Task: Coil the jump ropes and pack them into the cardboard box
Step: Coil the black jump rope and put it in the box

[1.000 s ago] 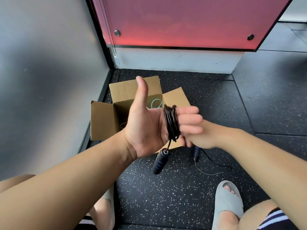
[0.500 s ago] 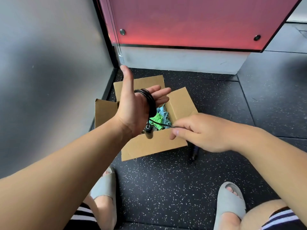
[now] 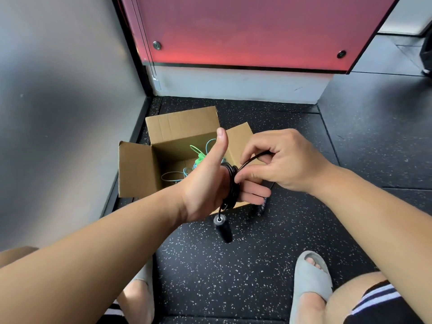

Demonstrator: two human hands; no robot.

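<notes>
A black jump rope [image 3: 231, 185] is wound in several loops around the straight fingers of my left hand [image 3: 205, 183], thumb up, in front of the cardboard box [image 3: 138, 169]. One black handle [image 3: 223, 226] dangles below that hand; the other handle [image 3: 263, 204] hangs behind my fingers, near the floor. My right hand [image 3: 278, 162] pinches the free black cord just right of the coil. The open box on the floor holds green and blue ropes [image 3: 198, 157].
Grey wall on the left, red panel [image 3: 245, 31] with a white base behind the box. Speckled black rubber floor [image 3: 292, 230] all around. My feet in grey slides [image 3: 311, 279] are at the bottom edge.
My right hand has risen from low beside the box to the coil, carrying the cord over my left fingers. My left hand has turned and dropped slightly; the handle hangs lower.
</notes>
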